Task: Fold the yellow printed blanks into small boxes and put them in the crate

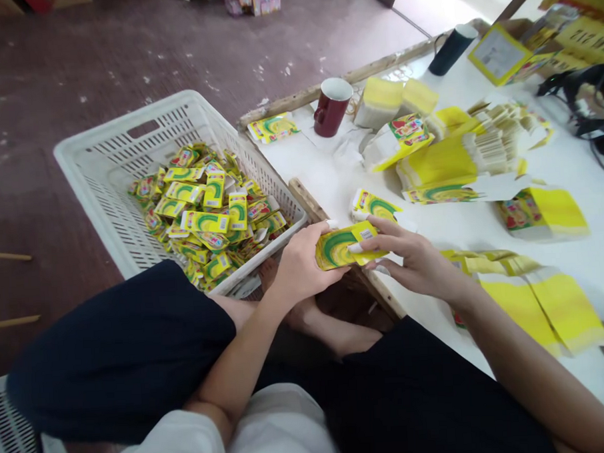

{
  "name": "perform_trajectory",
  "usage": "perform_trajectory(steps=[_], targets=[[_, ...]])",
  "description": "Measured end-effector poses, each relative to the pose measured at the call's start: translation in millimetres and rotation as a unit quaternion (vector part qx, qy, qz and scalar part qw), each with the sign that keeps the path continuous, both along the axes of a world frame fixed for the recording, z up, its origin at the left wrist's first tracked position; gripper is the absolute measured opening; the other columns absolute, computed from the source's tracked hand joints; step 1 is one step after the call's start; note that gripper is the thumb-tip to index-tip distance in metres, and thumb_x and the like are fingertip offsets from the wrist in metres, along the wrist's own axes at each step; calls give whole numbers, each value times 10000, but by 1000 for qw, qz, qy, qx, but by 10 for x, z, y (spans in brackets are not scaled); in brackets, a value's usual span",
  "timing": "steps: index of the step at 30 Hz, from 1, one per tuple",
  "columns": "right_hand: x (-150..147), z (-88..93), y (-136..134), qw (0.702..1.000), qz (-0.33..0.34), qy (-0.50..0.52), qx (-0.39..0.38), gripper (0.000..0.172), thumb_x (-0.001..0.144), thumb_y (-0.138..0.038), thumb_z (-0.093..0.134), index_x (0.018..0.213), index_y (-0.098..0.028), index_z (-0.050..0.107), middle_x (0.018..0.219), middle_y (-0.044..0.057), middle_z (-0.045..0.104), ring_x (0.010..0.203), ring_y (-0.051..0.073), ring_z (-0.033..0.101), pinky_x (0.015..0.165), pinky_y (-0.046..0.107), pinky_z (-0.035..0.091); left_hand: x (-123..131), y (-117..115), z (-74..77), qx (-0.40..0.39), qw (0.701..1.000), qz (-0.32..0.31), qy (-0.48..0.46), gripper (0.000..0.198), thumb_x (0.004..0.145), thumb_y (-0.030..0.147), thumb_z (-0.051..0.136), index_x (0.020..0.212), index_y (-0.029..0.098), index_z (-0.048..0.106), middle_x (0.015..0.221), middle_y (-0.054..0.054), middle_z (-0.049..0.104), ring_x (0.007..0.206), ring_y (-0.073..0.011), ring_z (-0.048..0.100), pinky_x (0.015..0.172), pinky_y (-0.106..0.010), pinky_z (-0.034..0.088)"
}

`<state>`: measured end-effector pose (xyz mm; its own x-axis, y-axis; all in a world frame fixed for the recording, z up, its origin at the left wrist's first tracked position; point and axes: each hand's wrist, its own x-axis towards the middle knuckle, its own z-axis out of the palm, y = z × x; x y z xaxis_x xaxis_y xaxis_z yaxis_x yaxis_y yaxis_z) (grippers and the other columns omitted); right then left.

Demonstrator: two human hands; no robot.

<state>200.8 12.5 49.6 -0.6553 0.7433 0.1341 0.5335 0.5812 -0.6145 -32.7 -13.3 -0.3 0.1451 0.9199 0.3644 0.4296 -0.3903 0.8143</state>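
Above the table's edge, a small yellow and green printed box lies across both of my hands. My left hand wraps round its left end, thumb and fingers closed on it. At the other end, my right hand has its fingertips on the box near the barcode. Just behind the fingers, another printed box lies on the white tabletop, partly hidden. To the left, a white plastic crate holds a heap of similar small boxes.
Stacks of flat yellow cartons cover the table's right side, with more folded cartons nearer me. A maroon mug and a dark mug stand towards the back. Wooden strips edge the table. Black cables lie far right.
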Motion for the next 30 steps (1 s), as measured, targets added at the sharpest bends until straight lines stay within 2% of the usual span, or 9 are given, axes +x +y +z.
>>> perform_trajectory(steps=[2, 5, 9, 11, 13, 15, 17, 23, 30], targets=[[-19, -12, -18, 998, -21, 49, -28, 185, 924, -371, 672, 1076, -267, 690, 1313, 118, 633, 1406, 335, 504, 1093, 506, 495, 27, -23, 15, 12, 1000, 1, 8, 663, 682, 357, 858, 1240, 178, 550, 1152, -116, 711, 1057, -288, 692, 945, -429, 554], [-127, -59, -74, 984, -83, 128, -92, 351, 905, -432, 693, 1195, -268, 580, 1300, 120, 593, 1313, 303, 568, 998, 440, 555, 99, -66, 46, -5, 1000, 13, -5, 620, 702, 380, 843, 1217, 176, 564, 1132, -120, 701, 1066, -298, 684, 951, -439, 543], [-147, -104, -24, 965, -110, 175, -160, 763, 837, -569, 733, 1438, -315, 338, 1451, 125, 480, 1183, 252, 638, 965, 415, 571, 163, -42, 68, -81, 971, 47, -221, 646, 651, 398, 897, 1177, 237, 557, 1140, -63, 665, 1069, -245, 672, 942, -359, 540], [-14, -180, 80, 970, -172, 125, -116, 752, 821, -590, 730, 1419, -294, 384, 1412, 126, 519, 1136, 265, 646, 976, 461, 558, 150, 32, 52, -113, 898, 112, -411, 623, 669, 455, 887, 1157, 268, 546, 1149, -38, 640, 1061, -201, 666, 918, -305, 546], [180, -325, 200, 961, -273, 27, -34, 582, 836, -534, 715, 1297, -238, 519, 1302, 150, 580, 1070, 300, 644, 966, 526, 541, 123, 119, 17, -167, 790, 179, -563, 510, 759, 553, 798, 1097, 261, 552, 1134, -40, 626, 1044, -173, 664, 918, -286, 552], [368, -516, 299, 936, -343, -64, 31, 428, 846, -425, 695, 1185, -186, 592, 1211, 193, 604, 1069, 353, 617, 981, 588, 500, 113, 179, -17, -242, 701, 215, -636, 398, 866, 577, 681, 1016, 231, 552, 1075, -48, 625, 975, -148, 672, 895, -278, 564], [494, -702, 365, 921, -364, -126, 50, 322, 830, -310, 679, 1109, -160, 618, 1149, 219, 615, 1101, 389, 587, 1001, 604, 467, 138, 192, -29, -311, 662, 209, -649, 313, 922, 497, 643, 983, 206, 546, 1028, -47, 636, 885, -126, 678, 822, -259, 574], [562, -897, 450, 906, -398, -142, 29, 280, 723, -264, 743, 941, -204, 577, 1039, 161, 629, 1020, 346, 592, 930, 507, 499, 235, 125, 24, -384, 697, 120, -594, 259, 840, 236, 746, 1018, 181, 568, 939, -4, 704, 693, -73, 662, 618, -173, 506], [481, -630, 344, 899, -437, -15, 8, 374, 735, -341, 712, 955, -250, 423, 842, 34, 620, 755, 245, 619, 743, 425, 511, 362, 4, -61, -397, 731, 44, -553, 416, 767, 326, 832, 1044, 155, 573, 888, -14, 710, 678, -74, 656, 619, -178, 514]])
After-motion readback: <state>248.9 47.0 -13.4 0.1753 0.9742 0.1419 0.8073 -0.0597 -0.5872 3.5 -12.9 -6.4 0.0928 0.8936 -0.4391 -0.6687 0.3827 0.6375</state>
